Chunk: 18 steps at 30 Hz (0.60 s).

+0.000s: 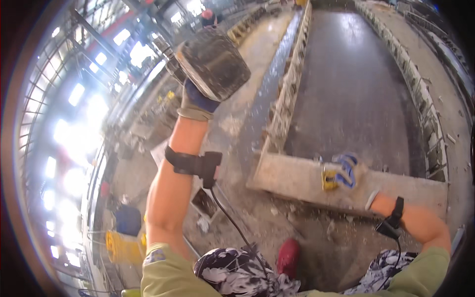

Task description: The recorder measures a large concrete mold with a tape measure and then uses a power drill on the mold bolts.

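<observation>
My left hand (200,99), in a blue glove, is raised at upper left with the arm stretched out. It is closed at the lower edge of a dark, worn, box-shaped tool (217,62) with a pale rim; the fingers are mostly hidden behind it. My right hand (350,173), in a blue and pale glove, is low over a long grey end board (292,173). Its curled fingers are against a small yellow thing with dark patches (329,179), perhaps a tape measure, at the board's top.
Beyond the board stretches a long, dark, smooth bed (346,94) between rough, crusted side rails (292,84). A yellow bucket (121,246) and a blue container (127,220) stand at lower left. Rubble (277,213) lies near my red boot (288,257). Another person (208,19) is far off.
</observation>
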### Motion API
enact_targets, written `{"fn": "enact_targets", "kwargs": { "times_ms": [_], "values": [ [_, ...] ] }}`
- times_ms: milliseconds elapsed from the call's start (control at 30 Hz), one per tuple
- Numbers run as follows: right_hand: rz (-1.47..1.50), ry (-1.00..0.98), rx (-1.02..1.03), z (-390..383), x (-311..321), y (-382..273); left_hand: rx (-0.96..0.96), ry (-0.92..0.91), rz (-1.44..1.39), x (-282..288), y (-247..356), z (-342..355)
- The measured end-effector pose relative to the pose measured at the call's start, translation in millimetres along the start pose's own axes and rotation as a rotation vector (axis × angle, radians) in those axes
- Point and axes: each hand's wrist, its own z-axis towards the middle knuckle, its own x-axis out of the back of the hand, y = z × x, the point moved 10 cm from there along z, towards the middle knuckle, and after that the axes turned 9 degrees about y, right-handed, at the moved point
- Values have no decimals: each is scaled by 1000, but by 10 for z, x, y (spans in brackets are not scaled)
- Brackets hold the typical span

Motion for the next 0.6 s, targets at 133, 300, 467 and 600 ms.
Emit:
{"fn": "enact_targets", "kwargs": {
  "times_ms": [133, 300, 467, 600],
  "values": [
    [170, 123, -100, 85, 144, 102, 182, -145, 242, -873, 499, 540],
    [328, 187, -206, 324, 240, 138, -120, 468, 605, -675, 1372, 36],
    [409, 171, -113, 313, 40, -68, -47, 658, 528, -63, 545, -1229],
    [319, 47, -94, 269, -340, -244, 41, 972, 513, 1092, -582, -2261]
  ]
}}
